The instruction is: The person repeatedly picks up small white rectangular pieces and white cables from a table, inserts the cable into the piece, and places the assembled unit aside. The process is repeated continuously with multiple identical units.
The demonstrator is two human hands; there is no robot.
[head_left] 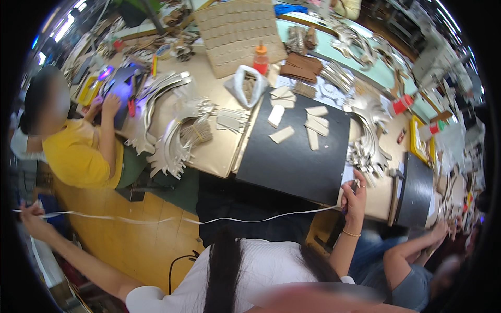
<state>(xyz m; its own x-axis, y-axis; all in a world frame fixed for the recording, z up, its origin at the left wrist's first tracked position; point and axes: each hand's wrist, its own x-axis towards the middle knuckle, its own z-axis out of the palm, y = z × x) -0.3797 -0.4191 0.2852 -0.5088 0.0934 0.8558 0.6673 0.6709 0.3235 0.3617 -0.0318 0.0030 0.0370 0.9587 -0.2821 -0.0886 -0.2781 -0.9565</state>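
Observation:
A long thin white strip stretches across in front of me, sagging slightly in the middle. My left hand is held far out to the left, fingers closed on one end of it. My right hand pinches the other end at the near edge of a black board on the table; a small dark object seems to sit in the same fingers. Several pale flat cut pieces lie on the far part of the black board.
A person in a yellow shirt works at the table's left end beside curved silver-grey pieces. Another person sits at lower right. Orange-capped bottle, cardboard sheet and a second black board crowd the table.

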